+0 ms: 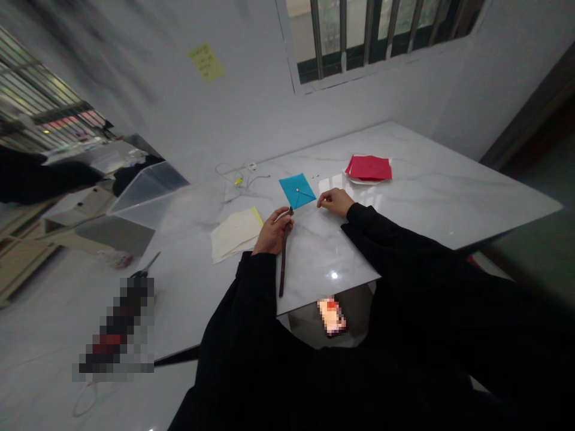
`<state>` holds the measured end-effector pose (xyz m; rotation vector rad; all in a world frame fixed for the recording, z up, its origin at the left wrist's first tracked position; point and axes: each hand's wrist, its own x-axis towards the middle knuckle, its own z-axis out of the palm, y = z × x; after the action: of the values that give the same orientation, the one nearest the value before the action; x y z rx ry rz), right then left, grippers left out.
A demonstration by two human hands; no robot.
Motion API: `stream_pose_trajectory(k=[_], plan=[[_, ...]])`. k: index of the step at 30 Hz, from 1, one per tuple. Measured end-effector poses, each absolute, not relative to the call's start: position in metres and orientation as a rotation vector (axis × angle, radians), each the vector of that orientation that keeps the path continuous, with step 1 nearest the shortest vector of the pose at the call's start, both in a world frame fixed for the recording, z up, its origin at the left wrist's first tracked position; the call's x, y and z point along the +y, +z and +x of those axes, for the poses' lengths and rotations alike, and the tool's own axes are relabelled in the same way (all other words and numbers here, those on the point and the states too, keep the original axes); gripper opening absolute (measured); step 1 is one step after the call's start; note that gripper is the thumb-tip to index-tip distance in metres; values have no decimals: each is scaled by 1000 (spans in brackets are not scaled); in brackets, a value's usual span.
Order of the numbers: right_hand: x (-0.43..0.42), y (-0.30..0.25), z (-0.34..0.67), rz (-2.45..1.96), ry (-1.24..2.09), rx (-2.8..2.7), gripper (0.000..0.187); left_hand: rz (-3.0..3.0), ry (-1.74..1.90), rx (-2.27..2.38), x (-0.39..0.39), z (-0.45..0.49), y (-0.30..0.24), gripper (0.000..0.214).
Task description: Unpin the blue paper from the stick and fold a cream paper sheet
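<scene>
My left hand point(272, 232) is closed around a long, thin dark brown stick point(283, 263), whose lower end points toward the table's front edge. At the stick's upper end is a blue folded square point(296, 196) with a small shiny bead-like dot at its centre and fold lines meeting there. I cannot tell whether stick and square are joined. Just right of the square's corner, my right hand point(336, 201) has its fingers pinched together; anything between them is too small to make out. A few tiny white bits point(315, 176) lie behind the square.
Red folded pieces point(371, 168) lie on white sheets at the back right. Cream sheets point(236, 233) are left of my left hand, a thin cable point(240, 179) behind them. A clear plastic box point(146, 194) and a blurred-out dark object point(119, 326) are farther left.
</scene>
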<state>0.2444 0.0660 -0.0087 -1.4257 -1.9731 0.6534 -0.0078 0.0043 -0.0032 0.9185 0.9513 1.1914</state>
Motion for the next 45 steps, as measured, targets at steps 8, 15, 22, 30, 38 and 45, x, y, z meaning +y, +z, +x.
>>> stream_pose_trajectory(k=[8, 15, 22, 30, 38, 45], plan=[[65, -8, 244, -1420, 657, -1983, 25, 904, 1198, 953, 4, -7, -3, 43], [66, -10, 244, -1420, 648, -1965, 25, 904, 1189, 955, 4, -8, -2, 43], [65, -9, 244, -1425, 645, -1972, 25, 924, 1196, 959, 4, -7, -3, 44], [65, -8, 244, -1427, 631, -1977, 24, 921, 1192, 946, 4, -7, -2, 46], [65, -8, 244, -1429, 634, -1983, 26, 930, 1181, 963, 5, -8, -3, 46], [69, -13, 244, -1478, 599, -1863, 27, 906, 1193, 965, 3, -9, -2, 45]])
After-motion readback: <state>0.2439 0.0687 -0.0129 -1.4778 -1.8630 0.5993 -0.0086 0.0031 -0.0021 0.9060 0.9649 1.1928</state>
